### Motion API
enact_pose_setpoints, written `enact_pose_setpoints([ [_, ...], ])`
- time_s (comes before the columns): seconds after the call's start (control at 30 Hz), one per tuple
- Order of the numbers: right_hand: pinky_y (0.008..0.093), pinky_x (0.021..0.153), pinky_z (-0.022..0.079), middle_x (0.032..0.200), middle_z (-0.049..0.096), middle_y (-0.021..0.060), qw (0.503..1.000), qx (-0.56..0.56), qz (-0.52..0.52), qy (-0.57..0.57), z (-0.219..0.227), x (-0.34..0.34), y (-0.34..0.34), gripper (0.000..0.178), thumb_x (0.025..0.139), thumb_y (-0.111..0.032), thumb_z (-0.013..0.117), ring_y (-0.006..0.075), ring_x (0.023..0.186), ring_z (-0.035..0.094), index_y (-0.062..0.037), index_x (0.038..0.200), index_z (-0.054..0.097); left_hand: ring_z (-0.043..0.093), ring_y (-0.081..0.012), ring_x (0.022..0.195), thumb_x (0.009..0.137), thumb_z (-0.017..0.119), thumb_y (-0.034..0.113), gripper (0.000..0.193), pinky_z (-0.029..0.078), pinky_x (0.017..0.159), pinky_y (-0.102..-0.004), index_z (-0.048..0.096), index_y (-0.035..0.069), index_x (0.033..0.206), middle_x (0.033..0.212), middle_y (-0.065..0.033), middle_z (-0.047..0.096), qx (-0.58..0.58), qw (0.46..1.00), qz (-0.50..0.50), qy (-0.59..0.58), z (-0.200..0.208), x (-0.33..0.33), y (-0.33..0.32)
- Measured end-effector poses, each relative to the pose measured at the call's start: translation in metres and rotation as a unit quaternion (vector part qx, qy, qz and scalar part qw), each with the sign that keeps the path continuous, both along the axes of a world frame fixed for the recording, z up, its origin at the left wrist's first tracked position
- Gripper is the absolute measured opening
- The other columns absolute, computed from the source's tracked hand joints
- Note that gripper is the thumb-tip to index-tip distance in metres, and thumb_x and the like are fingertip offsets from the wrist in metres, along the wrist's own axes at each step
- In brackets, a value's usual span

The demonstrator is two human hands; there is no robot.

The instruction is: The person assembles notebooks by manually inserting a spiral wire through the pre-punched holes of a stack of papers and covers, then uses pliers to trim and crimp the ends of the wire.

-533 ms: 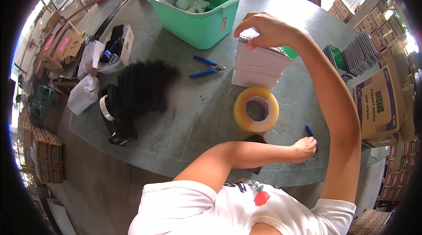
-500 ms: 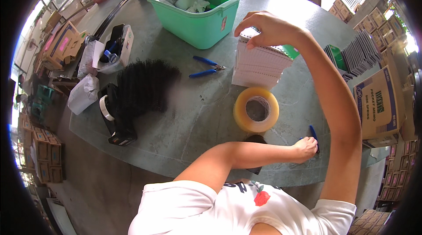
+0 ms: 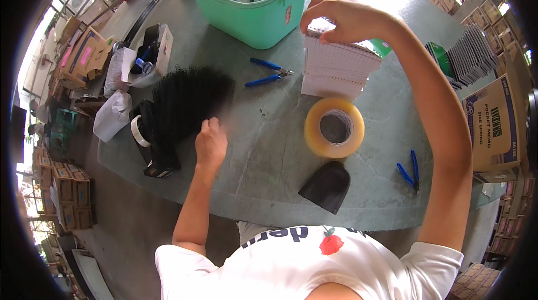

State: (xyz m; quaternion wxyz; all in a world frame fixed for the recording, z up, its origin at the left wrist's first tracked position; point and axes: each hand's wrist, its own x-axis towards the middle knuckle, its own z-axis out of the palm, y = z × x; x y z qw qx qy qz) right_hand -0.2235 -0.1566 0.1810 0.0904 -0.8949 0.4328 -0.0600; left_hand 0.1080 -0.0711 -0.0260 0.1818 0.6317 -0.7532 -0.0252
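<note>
My right hand point(image 3: 348, 19) curves over the top of a tall stack of white paper pads point(image 3: 336, 70) with punched edges, thumb on the near side and fingers at the left edge. My left hand point(image 3: 211, 144) is at the near edge of a heap of black spiral coils point(image 3: 190, 98). Its fingers are curled together, and what they pinch is too small to make out. A roll of clear yellowish tape point(image 3: 312, 132) and a black rounded piece point(image 3: 329, 187) lie near the stack. Blue-handled cutting pliers point(image 3: 411, 172) lie at the right, with a second blue pair point(image 3: 266, 73) left of the stack.
A green tub point(image 3: 246, 17) with crumpled white material stands at the back. Left are a black tape dispenser point(image 3: 159, 157), a plastic-wrapped bundle point(image 3: 113, 115) and an open tool box point(image 3: 162, 56). Right stand a row of spiral notebooks point(image 3: 471, 56) and a cardboard carton point(image 3: 496, 123).
My left hand has let go of the right-hand pliers and swung left to the black coils, uncovering the black piece. My right hand stays on the paper stack. The view has shifted slightly.
</note>
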Motion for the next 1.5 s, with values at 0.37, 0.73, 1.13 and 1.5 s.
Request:
enact_pose_setpoints([
  [0.37,0.04,0.081,0.046,0.103,0.061,0.0084,0.999,-0.031,0.013,-0.029,-0.001,-0.002,0.0,0.035,0.066,-0.002,0.066,0.0244,0.101,0.055,-0.0088,0.1,0.057,0.062,-0.0358,0.071,0.087,0.055,0.021,0.017,0.05,0.061,-0.0429,0.049,0.005,0.087,0.083,-0.0153,0.059,0.047,0.996,-0.025,-0.075,0.0,-0.027,0.0],
  [0.73,0.0293,0.058,0.053,0.083,0.066,0.0107,0.931,-0.273,-0.217,-0.111,-0.012,-0.033,0.031,0.022,0.082,-0.002,0.055,0.0222,0.064,0.065,-0.0069,0.103,0.059,0.047,-0.0057,0.057,0.084,0.066,0.012,0.016,0.039,0.051,-0.0184,0.06,0.002,0.096,0.074,-0.0003,0.058,-0.08,0.816,-0.033,0.571,0.103,-0.01,-0.017],
  [1.13,0.0381,0.06,0.05,0.079,0.061,0.0128,0.947,-0.252,-0.151,-0.134,-0.132,0.026,0.141,0.028,0.066,-0.004,0.06,0.0296,0.074,0.063,-0.0025,0.093,0.058,0.061,-0.014,0.077,0.084,0.063,0.006,0.032,0.051,0.069,-0.025,0.054,-0.002,0.113,0.091,-0.0086,0.064,0.072,0.615,-0.247,0.746,0.122,-0.048,-0.013],
  [1.5,0.0412,0.06,0.047,0.081,0.061,0.0164,0.959,-0.032,-0.282,-0.024,-0.112,0.018,0.135,0.041,0.071,-0.002,0.064,0.0347,0.076,0.062,-0.0041,0.109,0.048,0.04,-0.0042,0.047,0.086,0.058,0.012,0.048,0.03,0.037,-0.0217,0.042,0.003,0.13,0.067,0.0006,0.046,0.378,0.844,-0.091,0.368,0.093,-0.072,0.005],
])
